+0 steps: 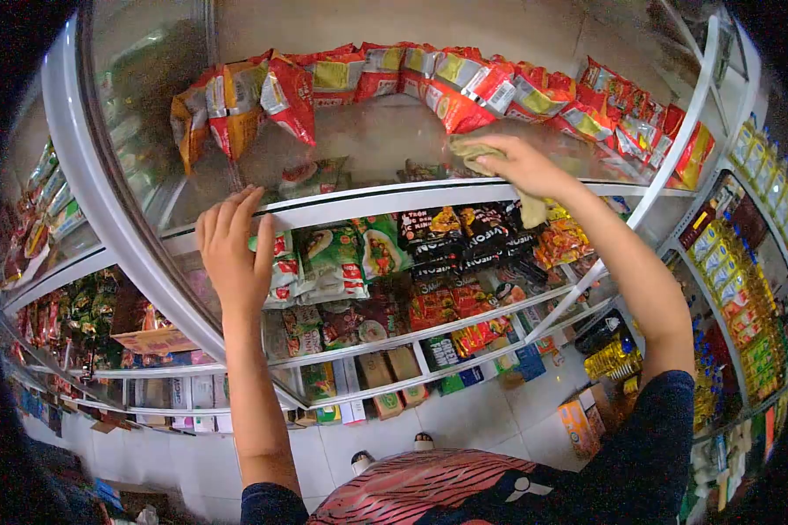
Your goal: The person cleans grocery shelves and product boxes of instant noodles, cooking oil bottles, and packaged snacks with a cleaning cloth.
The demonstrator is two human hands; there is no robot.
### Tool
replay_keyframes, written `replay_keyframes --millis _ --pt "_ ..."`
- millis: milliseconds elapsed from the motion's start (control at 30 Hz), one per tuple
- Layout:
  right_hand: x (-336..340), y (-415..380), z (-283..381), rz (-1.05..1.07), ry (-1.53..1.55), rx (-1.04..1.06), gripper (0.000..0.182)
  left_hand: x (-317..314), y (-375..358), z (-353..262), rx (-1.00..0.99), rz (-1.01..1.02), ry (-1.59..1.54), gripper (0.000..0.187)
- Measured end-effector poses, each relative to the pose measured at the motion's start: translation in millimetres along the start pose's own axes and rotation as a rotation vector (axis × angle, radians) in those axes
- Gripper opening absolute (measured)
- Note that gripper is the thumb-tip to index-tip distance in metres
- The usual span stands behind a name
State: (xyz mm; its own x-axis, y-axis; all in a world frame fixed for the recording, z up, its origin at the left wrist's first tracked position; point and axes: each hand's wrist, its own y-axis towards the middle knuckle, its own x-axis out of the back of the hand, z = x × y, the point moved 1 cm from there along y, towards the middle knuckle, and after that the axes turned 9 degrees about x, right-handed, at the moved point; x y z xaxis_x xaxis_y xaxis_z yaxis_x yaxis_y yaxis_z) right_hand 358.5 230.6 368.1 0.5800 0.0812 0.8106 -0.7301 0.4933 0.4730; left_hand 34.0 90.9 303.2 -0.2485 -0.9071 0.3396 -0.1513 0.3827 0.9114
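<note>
My right hand point(527, 168) is closed around a yellowish-green cloth point(534, 210). Part of the cloth is pressed to the glass shelf point(368, 131), and the rest hangs down over the white shelf edge point(385, 197). My left hand point(232, 245) rests on that edge further left, its fingers stretched out and nothing in them. Behind both hands, red and yellow snack packets point(337, 74) stand in a curved row along the back of the glass. Green noodle packets point(328, 254) lie on the shelf below, close to my left hand.
Black noodle packets point(486, 236) and orange packets point(565, 241) fill the lower shelf. A slanted white frame post point(123, 192) rises left of my left arm, another point(687, 105) at the right. Oil bottles point(727, 262) line the right-hand rack. An open cardboard box point(153, 337) sits lower left.
</note>
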Motion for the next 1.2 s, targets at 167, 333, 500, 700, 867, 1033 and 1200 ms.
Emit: replay_keyframes --millis 167,333,500,700,867,1033,1200 --pt "-20.3 42.5 8.8 0.148 -0.042 -0.048 0.034 1.9 -0.1 -0.1 0.009 0.016 -0.01 0.027" --pt "-39.5 77.8 -19.9 -0.003 -0.185 0.088 0.032 1.3 -0.6 3.2 -0.019 0.014 -0.006 0.027" --pt "-53.2 89.5 -19.1 -0.005 -0.346 -0.01 0.028 -11.9 -2.5 9.4 -0.038 -0.084 -0.01 0.026" --pt "-74.4 125.1 -14.4 -0.023 -0.385 -0.099 0.031 -23.5 -0.7 14.7 -0.108 -0.277 0.055 0.023" --pt "-88.9 176.5 -99.7 0.0 -0.503 -0.136 0.029 -25.6 -2.6 16.8 -0.103 -0.263 0.051 0.024" --pt "-85.0 200.2 -89.8 0.236 -0.776 -0.107 0.03 -25.7 -1.6 16.6 -0.1 -0.266 0.018 0.023" --pt "-84.6 228.0 -69.6 0.515 -0.981 -0.215 0.03 -31.8 -0.3 20.4 -0.15 -0.348 0.035 0.022"
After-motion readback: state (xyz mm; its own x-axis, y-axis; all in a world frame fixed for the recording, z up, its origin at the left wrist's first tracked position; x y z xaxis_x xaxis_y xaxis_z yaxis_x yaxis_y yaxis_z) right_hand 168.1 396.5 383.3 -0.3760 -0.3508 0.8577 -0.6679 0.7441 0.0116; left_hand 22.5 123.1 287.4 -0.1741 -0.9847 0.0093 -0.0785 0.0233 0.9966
